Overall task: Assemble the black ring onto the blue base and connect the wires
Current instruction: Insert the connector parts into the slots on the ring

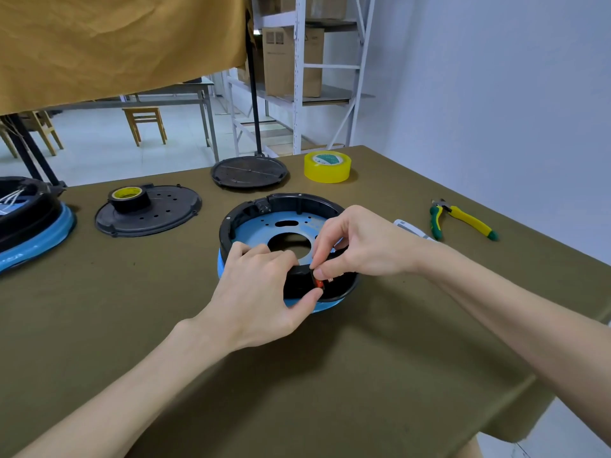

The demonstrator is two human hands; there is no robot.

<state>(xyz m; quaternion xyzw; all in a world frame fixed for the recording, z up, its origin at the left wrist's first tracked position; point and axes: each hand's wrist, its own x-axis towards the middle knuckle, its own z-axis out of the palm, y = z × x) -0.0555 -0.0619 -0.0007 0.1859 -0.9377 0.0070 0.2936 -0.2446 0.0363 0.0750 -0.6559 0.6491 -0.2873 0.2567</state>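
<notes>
Hands (297, 262) meet at a round black plastic ring (244, 209) (stiff, light; best held by its rim) on a blue disc base (261, 226), left gripping it, right pinching a small red connector (319, 283).

An olive-cloth table (363, 375) carries the blue base (264, 226) with black ring (297, 198), two black round plates (165, 209) (249, 171), yellow tape (327, 166), yellow-green pliers (463, 219), a white object (411, 229), and another blue-and-black assembly (33, 233) at left
</notes>
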